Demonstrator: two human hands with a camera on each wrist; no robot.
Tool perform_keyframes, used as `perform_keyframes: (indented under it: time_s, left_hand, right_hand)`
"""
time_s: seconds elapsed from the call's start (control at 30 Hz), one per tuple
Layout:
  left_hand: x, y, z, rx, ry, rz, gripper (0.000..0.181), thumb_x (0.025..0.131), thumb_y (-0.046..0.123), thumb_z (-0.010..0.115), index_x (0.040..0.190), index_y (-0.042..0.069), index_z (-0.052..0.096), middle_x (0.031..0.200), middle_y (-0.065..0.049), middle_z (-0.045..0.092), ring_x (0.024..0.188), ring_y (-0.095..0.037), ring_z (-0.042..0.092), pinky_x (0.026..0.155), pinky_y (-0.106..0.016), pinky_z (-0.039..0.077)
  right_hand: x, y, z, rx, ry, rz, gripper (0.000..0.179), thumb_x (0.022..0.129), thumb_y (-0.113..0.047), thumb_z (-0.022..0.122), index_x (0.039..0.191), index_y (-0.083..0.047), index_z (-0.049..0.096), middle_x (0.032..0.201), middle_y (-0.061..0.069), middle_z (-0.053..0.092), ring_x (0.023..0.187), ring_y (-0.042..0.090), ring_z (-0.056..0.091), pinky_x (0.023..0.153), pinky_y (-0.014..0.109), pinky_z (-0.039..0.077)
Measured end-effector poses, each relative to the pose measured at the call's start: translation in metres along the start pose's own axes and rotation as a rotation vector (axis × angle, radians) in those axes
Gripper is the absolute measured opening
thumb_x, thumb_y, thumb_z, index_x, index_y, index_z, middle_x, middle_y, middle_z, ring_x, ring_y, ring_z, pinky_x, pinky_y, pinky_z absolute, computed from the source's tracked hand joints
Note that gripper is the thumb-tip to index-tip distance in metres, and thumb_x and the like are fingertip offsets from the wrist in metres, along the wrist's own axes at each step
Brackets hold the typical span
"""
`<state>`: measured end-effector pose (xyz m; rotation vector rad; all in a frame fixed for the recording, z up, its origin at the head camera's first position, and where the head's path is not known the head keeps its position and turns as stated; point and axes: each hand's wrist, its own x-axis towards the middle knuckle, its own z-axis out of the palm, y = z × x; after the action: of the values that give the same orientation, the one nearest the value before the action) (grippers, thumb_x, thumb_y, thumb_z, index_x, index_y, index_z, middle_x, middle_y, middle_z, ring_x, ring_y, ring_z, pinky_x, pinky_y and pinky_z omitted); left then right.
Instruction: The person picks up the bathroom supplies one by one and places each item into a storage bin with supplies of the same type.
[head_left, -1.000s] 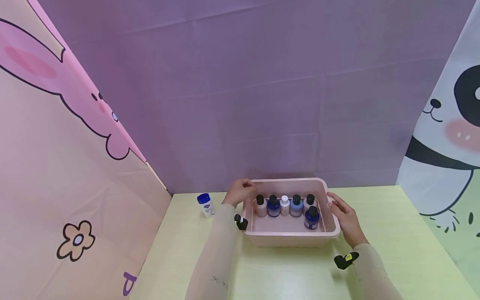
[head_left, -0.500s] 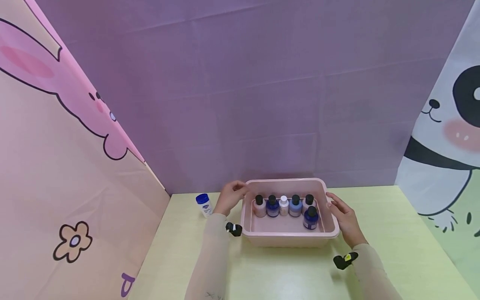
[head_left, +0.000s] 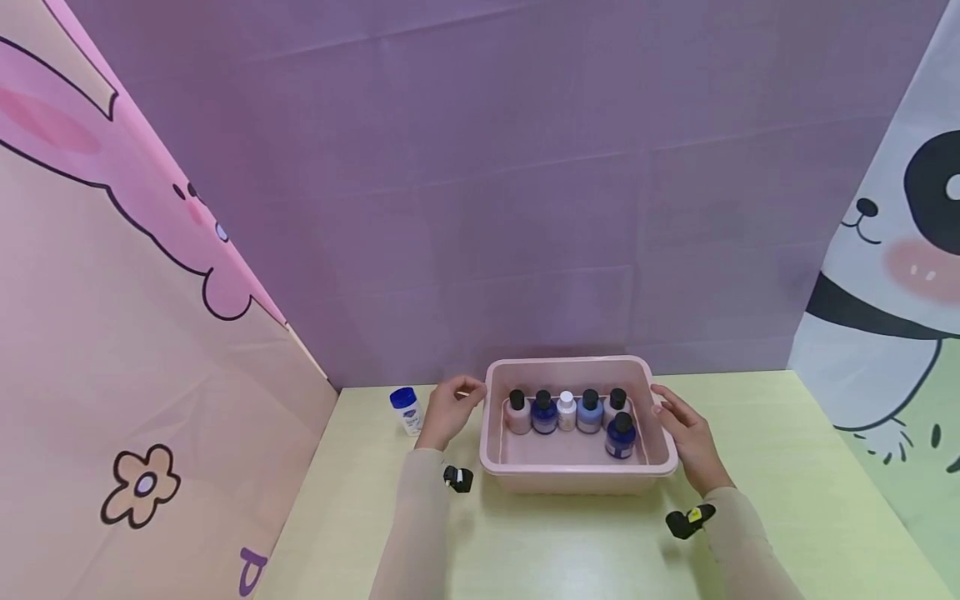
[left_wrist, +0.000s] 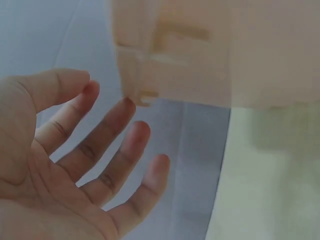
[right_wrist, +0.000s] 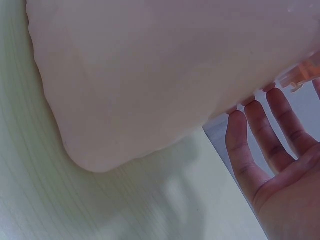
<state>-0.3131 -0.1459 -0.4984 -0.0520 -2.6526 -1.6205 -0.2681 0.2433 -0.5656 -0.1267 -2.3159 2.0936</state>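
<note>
A pink plastic bin [head_left: 577, 469] sits on the table with several small bottles inside. Most stand in a row along its back, among them a white-capped bottle [head_left: 566, 412] and a light blue one [head_left: 589, 413]; a dark blue bottle [head_left: 620, 437] stands in front at the right. My left hand [head_left: 446, 412] is just outside the bin's left rim, fingers spread and relaxed, holding nothing in the left wrist view. At the right rim, my right hand [head_left: 690, 442] touches the bin, its fairly straight fingertips [right_wrist: 237, 120] against the outer wall. The right thumb is out of the right wrist view.
A small white bottle with a blue cap [head_left: 407, 410] stands on the pale table [head_left: 555, 550], left of the left hand. A purple cloth backdrop [head_left: 525, 208] rises behind the bin. Printed sheets with a rabbit [head_left: 165, 183] and a panda [head_left: 885, 292] flank the table.
My left hand has moved left, from over the bin's left rim to outside it, toward the blue-capped bottle. My right hand stays at the right rim; the bottles have not moved.
</note>
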Motion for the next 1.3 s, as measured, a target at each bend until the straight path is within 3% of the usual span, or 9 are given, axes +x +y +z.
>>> perform_keyframes:
  time_s: [0.1, 0.23, 0.67, 1.1, 1.3]
  left_hand:
    - [-0.003, -0.008, 0.000, 0.053, 0.009, 0.039, 0.009, 0.090, 0.027, 0.067, 0.094, 0.020, 0.071, 0.097, 0.000, 0.070, 0.097, -0.019, 0.062, 0.089, -0.038, 0.051]
    - [-0.007, -0.014, 0.002, 0.059, 0.053, 0.043, 0.008, 0.090, 0.025, 0.067, 0.093, 0.019, 0.071, 0.096, -0.001, 0.070, 0.094, -0.018, 0.063, 0.085, -0.037, 0.052]
    - [-0.015, -0.028, 0.000, 0.049, 0.411, 0.110, 0.007, 0.089, 0.022, 0.067, 0.089, 0.017, 0.072, 0.077, -0.004, 0.068, 0.075, -0.018, 0.060, 0.071, -0.031, 0.048]
    - [-0.017, -0.040, -0.013, 0.036, 0.697, 0.009, 0.008, 0.088, 0.019, 0.067, 0.094, 0.014, 0.071, 0.077, -0.006, 0.068, 0.069, -0.018, 0.061, 0.063, -0.031, 0.045]
    - [-0.015, -0.053, -0.021, 0.051, 0.797, -0.037, 0.014, 0.085, 0.014, 0.069, 0.098, 0.012, 0.069, 0.085, -0.007, 0.063, 0.076, -0.022, 0.060, 0.071, -0.037, 0.044]
  right_hand:
    - [-0.001, -0.001, 0.000, 0.004, -0.005, 0.000, 0.057, 0.095, -0.043, 0.056, 0.147, -0.025, 0.040, 0.112, -0.017, 0.055, 0.103, -0.004, 0.054, 0.083, 0.010, 0.046]
    - [-0.001, -0.001, 0.000, 0.001, -0.005, 0.003, 0.057, 0.095, -0.043, 0.056, 0.147, -0.026, 0.040, 0.111, -0.017, 0.055, 0.103, -0.004, 0.054, 0.083, 0.010, 0.046]
    - [-0.002, -0.001, 0.001, -0.016, 0.000, 0.005, 0.057, 0.094, -0.046, 0.056, 0.146, -0.028, 0.041, 0.112, -0.019, 0.054, 0.104, -0.004, 0.053, 0.084, 0.010, 0.045]
    - [-0.001, -0.002, 0.001, 0.012, 0.009, 0.002, 0.056, 0.095, -0.042, 0.057, 0.146, -0.025, 0.041, 0.110, -0.017, 0.055, 0.102, -0.003, 0.054, 0.083, 0.011, 0.047]
    - [-0.001, -0.003, 0.001, 0.000, 0.006, -0.001, 0.058, 0.095, -0.042, 0.056, 0.147, -0.024, 0.040, 0.109, -0.018, 0.056, 0.101, -0.004, 0.054, 0.083, 0.010, 0.046]
